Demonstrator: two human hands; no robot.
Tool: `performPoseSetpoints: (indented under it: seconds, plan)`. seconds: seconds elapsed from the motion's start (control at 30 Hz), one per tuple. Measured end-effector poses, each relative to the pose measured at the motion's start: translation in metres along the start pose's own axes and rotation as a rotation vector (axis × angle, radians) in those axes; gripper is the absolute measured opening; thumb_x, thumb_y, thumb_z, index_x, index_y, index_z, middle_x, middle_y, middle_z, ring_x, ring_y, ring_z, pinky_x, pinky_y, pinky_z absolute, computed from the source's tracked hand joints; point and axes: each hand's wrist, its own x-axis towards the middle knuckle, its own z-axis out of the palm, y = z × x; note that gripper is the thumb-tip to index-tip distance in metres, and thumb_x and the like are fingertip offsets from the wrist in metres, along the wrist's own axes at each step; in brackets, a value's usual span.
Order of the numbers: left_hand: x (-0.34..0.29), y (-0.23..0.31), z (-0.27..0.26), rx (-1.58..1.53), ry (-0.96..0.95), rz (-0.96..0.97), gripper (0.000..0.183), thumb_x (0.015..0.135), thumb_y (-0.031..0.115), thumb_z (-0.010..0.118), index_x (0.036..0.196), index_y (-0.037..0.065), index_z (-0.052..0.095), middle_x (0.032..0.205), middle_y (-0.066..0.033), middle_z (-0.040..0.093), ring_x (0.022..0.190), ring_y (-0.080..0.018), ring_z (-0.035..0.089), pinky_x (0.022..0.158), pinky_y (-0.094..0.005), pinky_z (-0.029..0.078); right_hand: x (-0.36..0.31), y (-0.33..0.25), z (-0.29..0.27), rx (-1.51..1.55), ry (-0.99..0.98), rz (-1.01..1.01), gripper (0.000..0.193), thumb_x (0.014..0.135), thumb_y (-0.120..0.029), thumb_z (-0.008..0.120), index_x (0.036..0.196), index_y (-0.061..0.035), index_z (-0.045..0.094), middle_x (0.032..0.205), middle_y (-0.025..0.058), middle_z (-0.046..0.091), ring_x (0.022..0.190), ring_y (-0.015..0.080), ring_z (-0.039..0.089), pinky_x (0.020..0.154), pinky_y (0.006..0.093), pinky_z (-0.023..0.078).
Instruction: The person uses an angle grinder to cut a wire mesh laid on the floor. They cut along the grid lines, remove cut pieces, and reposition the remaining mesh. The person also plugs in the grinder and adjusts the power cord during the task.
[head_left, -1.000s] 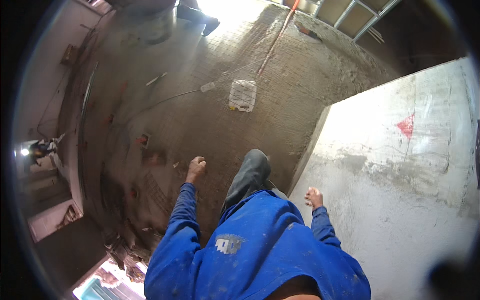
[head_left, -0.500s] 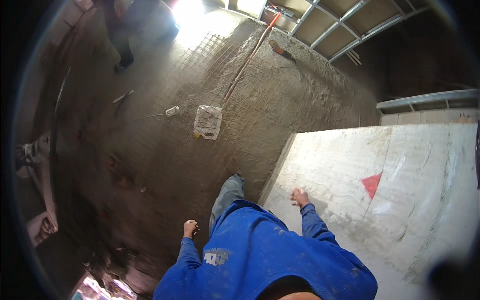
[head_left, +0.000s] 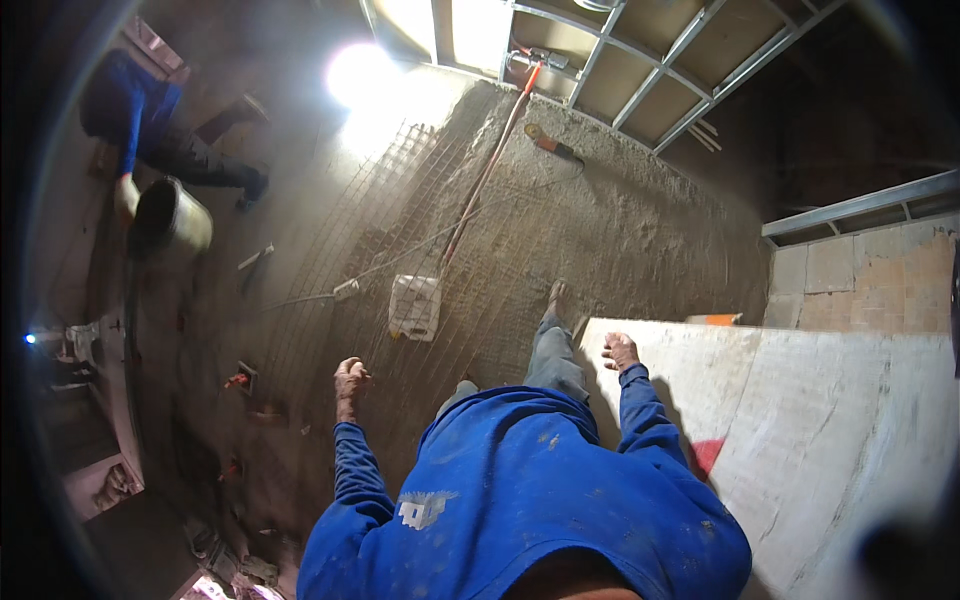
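A blue-clad co-worker (head_left: 165, 152) is holding a dark round bucket (head_left: 193, 222); an orange-and-black power tool (head_left: 545, 140) is lying near a long reddish pole (head_left: 490, 162).

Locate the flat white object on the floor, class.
In the head view, the flat white object lies left of centre, beyond and right of the left hand, near the lower end of the reddish pole.

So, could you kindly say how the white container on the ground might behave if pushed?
The white container is probably fairly stiff, since its outline shows no obvious sag. Its broad, flat-looking shape suggests it would slide rather than roll. The wire mesh around it may catch its edges. Its weight is hard to judge, as any contents are hidden.
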Motion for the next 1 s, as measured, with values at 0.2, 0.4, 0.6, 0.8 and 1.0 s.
performPoseSetpoints:
  seconds: [0.2,0.4,0.6,0.8,1.0]
  plan:
    - [0.038,0.029,0.095,-0.188,0.082,-0.118,0.025,0.092,0.014,0.053,0.112,0.002,0.061,0.077,-0.0052,0.064,0.064,-0.0135,0.061,0.059,-0.0289,0.051,0.137,-0.049,-0.036,0.220,0.003,0.145,0.030,0.094,-0.037,0.059,0.109,-0.0108,0.057,0.085,0.0023,0.055,0.066,0.0167,0.057,0.046,0.0353,0.046]
    - [-0.010,0.034,0.287,0.354,-0.059,-0.271,0.029,0.085,0.022,0.064,0.102,-0.002,0.065,0.088,-0.0068,0.066,0.081,-0.0202,0.064,0.070,-0.0329,0.051,0.240,-0.161,-0.100,-0.056,-0.075,0.130,0.035,0.092,-0.043,0.059,0.109,-0.0113,0.060,0.086,0.0032,0.060,0.072,0.0195,0.064,0.056,0.0397,0.053]
    - [-0.035,0.103,0.354,-0.051,0.012,-0.415,0.028,0.086,0.025,0.064,0.107,0.006,0.065,0.085,-0.0061,0.067,0.073,-0.0177,0.066,0.064,-0.0343,0.053,0.314,-0.333,-0.135,-0.102,-0.119,-0.075,0.028,0.093,-0.039,0.060,0.086,-0.0126,0.058,0.070,-0.0007,0.056,0.056,0.0135,0.056,0.042,0.0337,0.046]
    - [0.017,0.113,0.361,-0.154,-0.021,-0.607,0.024,0.088,0.027,0.062,0.108,0.013,0.063,0.079,-0.0038,0.065,0.067,-0.0179,0.065,0.054,-0.0352,0.051,0.317,-0.433,-0.129,-0.020,-0.102,-0.322,0.039,0.091,-0.035,0.066,0.121,-0.0110,0.059,0.081,-0.0003,0.063,0.064,0.0099,0.060,0.045,0.0253,0.045]
    - [0.064,0.110,0.387,-0.184,0.102,-0.268,0.008,0.080,0.016,0.062,0.077,0.009,0.066,0.067,-0.0042,0.064,0.058,-0.0183,0.063,0.047,-0.0359,0.048,0.335,-0.426,-0.146,-0.453,-0.239,-0.502,0.040,0.092,-0.032,0.066,0.122,-0.0062,0.057,0.090,0.0056,0.063,0.067,0.0114,0.054,0.060,0.0276,0.048]
